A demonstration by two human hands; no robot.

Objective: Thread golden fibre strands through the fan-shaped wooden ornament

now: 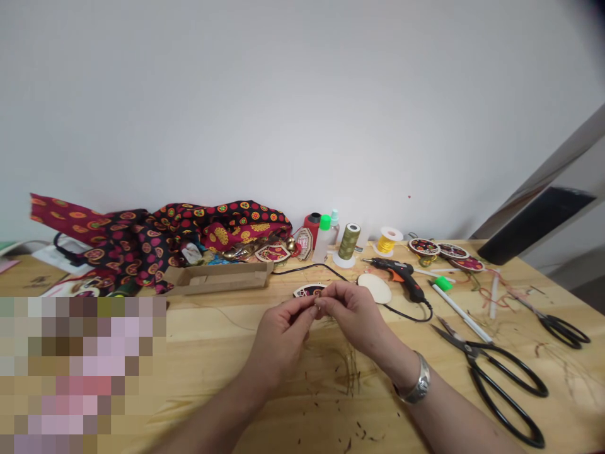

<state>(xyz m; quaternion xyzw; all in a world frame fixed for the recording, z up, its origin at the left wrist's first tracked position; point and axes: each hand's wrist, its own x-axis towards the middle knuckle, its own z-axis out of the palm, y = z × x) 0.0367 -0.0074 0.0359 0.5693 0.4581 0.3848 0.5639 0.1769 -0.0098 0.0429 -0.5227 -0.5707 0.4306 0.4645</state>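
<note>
Plain grey wall (302, 113) rises behind the pale wooden bench (212, 372), and patterned cloth (231, 211) lies heaped along its far left. From where I stand, both bare hands meet near the middle, just above the surface. Left hand (281, 337) and right hand (359, 321) each have a narrow grip, thumb tip close to forefinger, and between them they pinch a small pale piece (318, 306). It is too small, and too covered by fingers, for me to tell what it is or which hand bears more of it.

I'd guess it weighs almost nothing and could slip from a careless pinch, so fingertips suit it better than a whole palm; one edge for each hand would seem the surest hold. Whether it is stiff or soft I cannot tell.

Just behind the fingers lies a patterned ornament (307, 292), partly hidden. It looks flat and fairly stiff, probably best lifted by its rim. Beside it rests a cream disc (374, 289), then a glue gun (396, 271) with its cord. Loose threads (350, 369) lie below the hands, likely soft and quick to tangle. Large scissors (469, 350) lie to the right, blades apart.
</note>
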